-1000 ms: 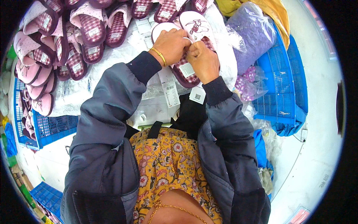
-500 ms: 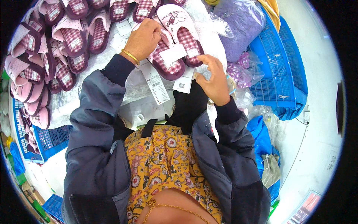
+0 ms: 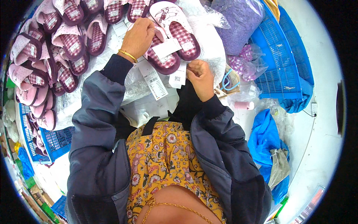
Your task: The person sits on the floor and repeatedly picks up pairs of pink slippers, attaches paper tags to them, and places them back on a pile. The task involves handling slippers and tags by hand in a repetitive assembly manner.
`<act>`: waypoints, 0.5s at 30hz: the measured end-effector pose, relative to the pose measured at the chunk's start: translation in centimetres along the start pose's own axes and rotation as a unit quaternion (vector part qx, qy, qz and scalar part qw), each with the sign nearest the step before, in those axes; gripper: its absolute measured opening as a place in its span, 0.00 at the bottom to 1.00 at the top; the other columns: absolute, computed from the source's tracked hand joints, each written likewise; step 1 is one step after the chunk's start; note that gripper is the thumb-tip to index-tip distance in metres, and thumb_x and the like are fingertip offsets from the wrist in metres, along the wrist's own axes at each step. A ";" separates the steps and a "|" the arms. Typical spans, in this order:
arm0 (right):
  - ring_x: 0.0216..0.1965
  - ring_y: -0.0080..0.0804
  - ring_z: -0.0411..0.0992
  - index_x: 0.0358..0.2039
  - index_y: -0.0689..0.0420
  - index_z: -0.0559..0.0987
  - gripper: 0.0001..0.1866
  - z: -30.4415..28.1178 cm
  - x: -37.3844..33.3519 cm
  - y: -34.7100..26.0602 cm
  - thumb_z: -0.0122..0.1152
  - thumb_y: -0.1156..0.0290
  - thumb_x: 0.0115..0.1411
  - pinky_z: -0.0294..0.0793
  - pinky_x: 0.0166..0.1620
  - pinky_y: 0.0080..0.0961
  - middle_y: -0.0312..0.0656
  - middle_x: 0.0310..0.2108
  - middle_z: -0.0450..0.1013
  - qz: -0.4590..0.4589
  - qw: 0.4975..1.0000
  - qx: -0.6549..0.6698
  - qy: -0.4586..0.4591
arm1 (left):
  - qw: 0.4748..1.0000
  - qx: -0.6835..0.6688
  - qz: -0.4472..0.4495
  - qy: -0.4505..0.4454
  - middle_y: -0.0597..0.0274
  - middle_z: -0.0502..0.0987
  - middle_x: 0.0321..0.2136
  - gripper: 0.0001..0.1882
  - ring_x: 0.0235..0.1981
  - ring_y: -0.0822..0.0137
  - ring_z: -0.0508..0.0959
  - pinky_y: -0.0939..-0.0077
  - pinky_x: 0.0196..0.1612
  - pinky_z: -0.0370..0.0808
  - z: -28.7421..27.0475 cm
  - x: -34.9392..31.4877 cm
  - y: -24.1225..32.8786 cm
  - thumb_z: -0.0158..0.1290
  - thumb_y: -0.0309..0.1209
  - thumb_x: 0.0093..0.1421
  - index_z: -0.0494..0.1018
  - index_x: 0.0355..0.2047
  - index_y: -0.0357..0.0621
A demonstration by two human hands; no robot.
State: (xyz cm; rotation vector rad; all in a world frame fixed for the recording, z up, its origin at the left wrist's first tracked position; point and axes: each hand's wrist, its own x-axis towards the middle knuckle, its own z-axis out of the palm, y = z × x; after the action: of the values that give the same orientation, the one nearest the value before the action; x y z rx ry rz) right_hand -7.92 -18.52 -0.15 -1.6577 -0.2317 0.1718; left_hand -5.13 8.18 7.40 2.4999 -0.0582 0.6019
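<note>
A pair of pink slippers lies on the plastic-covered table in front of me: a left slipper (image 3: pixel 160 65) with maroon checked insole, and a right slipper (image 3: pixel 172 18) with a line drawing on its upper. My left hand (image 3: pixel 138 39) is closed on the upper of the left slipper; its fingertips are partly hidden. A blank white label (image 3: pixel 166 48) lies across the insoles. A long printed tag (image 3: pixel 153 80) hangs below my left wrist. Below the toes of the pair, my right hand (image 3: pixel 201 79) pinches the edge of a square white tag (image 3: pixel 178 77) with a printed code.
Many matching slippers (image 3: pixel 71 39) crowd the table's left side. To the right are a bag of purple material (image 3: pixel 238 24), a blue plastic crate (image 3: pixel 274 56) and a pink thread spool (image 3: pixel 244 105). Another blue crate (image 3: pixel 56 140) stands at lower left.
My right hand has moved left and down, and its spread fingers have closed at the square tag's edge. My left hand stays on the slipper; the view has shifted slightly.
</note>
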 end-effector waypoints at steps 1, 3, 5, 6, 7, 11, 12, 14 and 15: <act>0.46 0.32 0.77 0.46 0.63 0.73 0.20 0.3 -0.1 0.2 0.69 0.73 0.56 0.75 0.50 0.27 0.45 0.42 0.77 -0.001 1.000 0.012 0.018 | 1.000 0.006 0.001 0.000 0.54 0.73 0.35 0.08 0.35 0.52 0.77 0.64 0.40 0.73 0.0 0.0 0.0 0.50 0.33 0.64 0.69 0.38 0.42; 0.47 0.34 0.77 0.47 0.63 0.73 0.21 -0.1 -0.3 0.5 0.70 0.72 0.55 0.75 0.50 0.28 0.47 0.43 0.77 -0.039 0.995 -0.081 0.049 | 1.000 0.000 -0.010 -0.005 0.53 0.74 0.37 0.08 0.38 0.49 0.77 0.59 0.42 0.73 -0.3 -0.1 0.3 0.49 0.33 0.63 0.70 0.38 0.43; 0.47 0.36 0.77 0.48 0.64 0.72 0.22 -0.1 -0.4 1.2 0.70 0.71 0.55 0.75 0.51 0.30 0.48 0.43 0.77 -0.068 0.988 -0.128 0.053 | 1.000 -0.002 -0.017 -0.006 0.53 0.74 0.37 0.08 0.40 0.48 0.77 0.56 0.43 0.73 -0.4 -0.2 0.5 0.48 0.33 0.62 0.71 0.38 0.43; 0.48 0.37 0.77 0.48 0.64 0.72 0.23 -0.1 -0.5 2.1 0.70 0.71 0.55 0.75 0.51 0.30 0.48 0.43 0.77 -0.078 0.988 -0.129 0.041 | 1.000 -0.001 -0.019 -0.005 0.53 0.74 0.37 0.08 0.40 0.48 0.77 0.57 0.43 0.73 -0.2 -0.2 0.6 0.49 0.33 0.62 0.71 0.38 0.43; 0.48 0.37 0.77 0.49 0.64 0.71 0.24 0.1 -0.5 2.9 0.71 0.70 0.55 0.74 0.51 0.31 0.49 0.43 0.77 -0.087 0.987 -0.129 0.029 | 1.000 0.000 -0.021 -0.004 0.53 0.74 0.37 0.08 0.40 0.48 0.77 0.57 0.43 0.73 -0.1 -0.2 0.6 0.49 0.33 0.62 0.71 0.38 0.43; 0.47 0.33 0.76 0.48 0.64 0.70 0.23 1.1 0.1 4.2 0.69 0.74 0.56 0.75 0.50 0.27 0.48 0.44 0.76 -0.056 0.998 -0.027 -0.012 | 1.000 0.002 -0.012 0.001 0.53 0.74 0.38 0.08 0.40 0.47 0.77 0.57 0.43 0.73 0.0 -0.2 0.4 0.49 0.32 0.62 0.71 0.38 0.43; 0.46 0.32 0.76 0.48 0.64 0.70 0.21 1.0 0.2 4.3 0.68 0.75 0.57 0.75 0.50 0.27 0.48 0.44 0.76 -0.041 0.999 0.004 -0.014 | 1.000 0.000 -0.014 0.001 0.53 0.75 0.38 0.07 0.40 0.47 0.77 0.57 0.43 0.73 0.0 -0.3 0.6 0.49 0.32 0.62 0.70 0.38 0.43; 0.44 0.31 0.76 0.46 0.64 0.70 0.18 0.8 0.2 4.2 0.66 0.78 0.58 0.75 0.48 0.25 0.46 0.42 0.76 -0.010 0.998 0.064 -0.017 | 1.000 -0.001 -0.016 0.000 0.53 0.75 0.38 0.07 0.40 0.47 0.77 0.57 0.43 0.73 -0.1 -0.3 0.7 0.49 0.32 0.62 0.70 0.37 0.43; 0.40 0.28 0.76 0.45 0.64 0.70 0.15 1.1 0.3 4.4 0.63 0.79 0.60 0.75 0.46 0.22 0.42 0.39 0.76 0.004 0.991 0.130 -0.010 | 1.000 0.001 -0.017 0.000 0.53 0.75 0.37 0.07 0.40 0.47 0.76 0.57 0.43 0.73 0.0 -0.3 0.5 0.49 0.32 0.62 0.70 0.37 0.43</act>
State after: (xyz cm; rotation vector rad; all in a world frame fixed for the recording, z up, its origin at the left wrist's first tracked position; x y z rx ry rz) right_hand -7.65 -17.81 -4.66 -1.3984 -0.2083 0.2164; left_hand -5.48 7.69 7.53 2.4971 -0.0156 0.5896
